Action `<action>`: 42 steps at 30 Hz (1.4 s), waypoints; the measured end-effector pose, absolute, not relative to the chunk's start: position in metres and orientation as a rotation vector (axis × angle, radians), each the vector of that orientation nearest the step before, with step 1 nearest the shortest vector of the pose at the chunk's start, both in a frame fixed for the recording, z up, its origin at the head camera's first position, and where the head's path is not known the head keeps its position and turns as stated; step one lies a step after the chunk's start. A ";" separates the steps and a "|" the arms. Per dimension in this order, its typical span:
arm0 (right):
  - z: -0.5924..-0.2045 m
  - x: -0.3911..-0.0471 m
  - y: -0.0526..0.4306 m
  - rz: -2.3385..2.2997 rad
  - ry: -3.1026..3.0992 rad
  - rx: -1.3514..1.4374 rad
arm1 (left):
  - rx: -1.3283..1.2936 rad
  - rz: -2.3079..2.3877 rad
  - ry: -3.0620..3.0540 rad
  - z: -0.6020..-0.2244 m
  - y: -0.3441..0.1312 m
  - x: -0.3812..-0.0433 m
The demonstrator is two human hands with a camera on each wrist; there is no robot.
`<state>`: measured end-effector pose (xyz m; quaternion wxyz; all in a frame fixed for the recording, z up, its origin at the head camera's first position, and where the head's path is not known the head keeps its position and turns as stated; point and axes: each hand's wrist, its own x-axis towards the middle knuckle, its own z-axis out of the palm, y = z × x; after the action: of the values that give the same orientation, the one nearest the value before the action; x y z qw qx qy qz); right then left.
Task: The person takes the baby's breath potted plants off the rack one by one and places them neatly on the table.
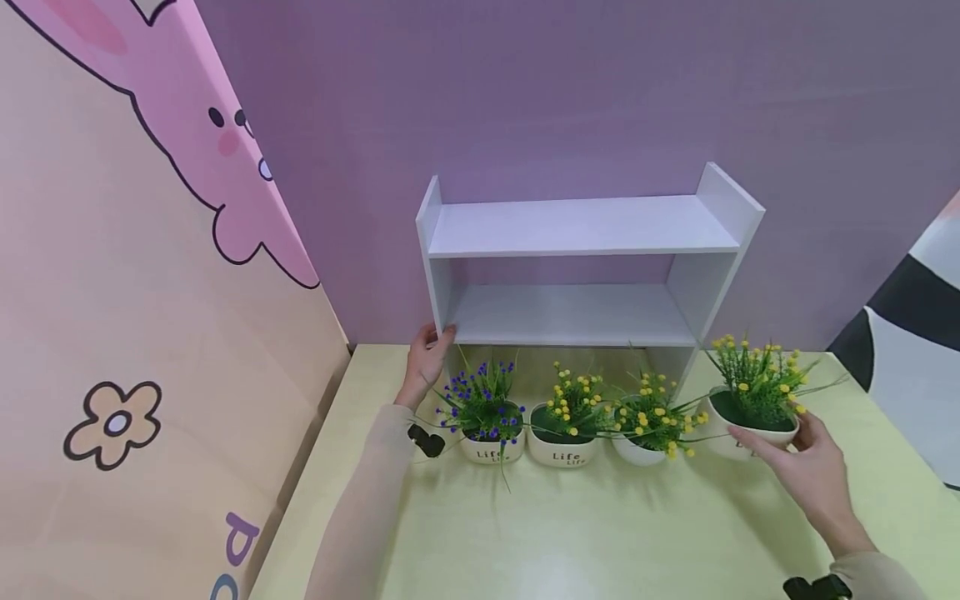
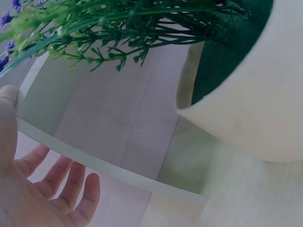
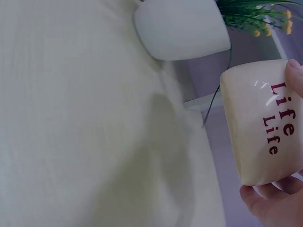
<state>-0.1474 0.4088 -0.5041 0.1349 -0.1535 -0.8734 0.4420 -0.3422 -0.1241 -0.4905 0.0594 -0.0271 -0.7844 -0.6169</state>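
Observation:
A white two-tier shelf (image 1: 573,312) stands at the back of the table. My left hand (image 1: 427,364) holds its left side panel, thumb at the front edge and fingers along the outer face (image 2: 59,182). On the right, my right hand (image 1: 813,471) grips a potted plant with yellow flowers (image 1: 757,383) by its white oval pot (image 3: 262,125), marked "Life". This pot is tilted and raised above the table. A purple-flowered potted plant (image 1: 487,408) stands before the shelf, nearest my left hand.
Two more yellow-flowered potted plants (image 1: 566,421) (image 1: 651,421) stand in the row before the shelf. The pale table (image 1: 525,533) meets a purple wall (image 1: 562,92) behind and a cartoon-printed wall (image 1: 187,333) at left.

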 end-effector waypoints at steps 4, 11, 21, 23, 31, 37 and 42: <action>-0.512 -0.148 0.407 1.280 -2.568 -0.504 | -0.085 -1.856 -2.378 -0.491 -0.124 -0.342; -0.524 -0.148 0.408 1.347 -2.626 -0.572 | -0.093 -1.879 -2.370 -0.492 -0.126 -0.342; -0.544 -0.150 0.404 1.405 -2.514 -0.438 | -0.091 -1.870 -2.379 -0.491 -0.125 -0.345; -0.548 -0.150 0.402 1.423 -2.494 -0.424 | -0.091 -1.877 -2.376 -0.492 -0.125 -0.345; -0.548 -0.148 0.397 1.469 -2.558 -0.544 | -0.107 -1.879 -2.365 -0.493 -0.124 -0.343; -0.555 -0.147 0.397 1.455 -2.572 -0.510 | -0.104 -1.862 -2.374 -0.493 -0.124 -0.344; -0.560 -0.145 0.397 1.446 -2.572 -0.475 | -0.106 -1.859 -2.378 -0.493 -0.125 -0.343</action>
<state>-0.1452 0.3968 -0.5603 0.0763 -0.1583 -0.8581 0.4825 -0.3434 -0.1253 -0.4928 0.0604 -0.0349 -0.7859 -0.6144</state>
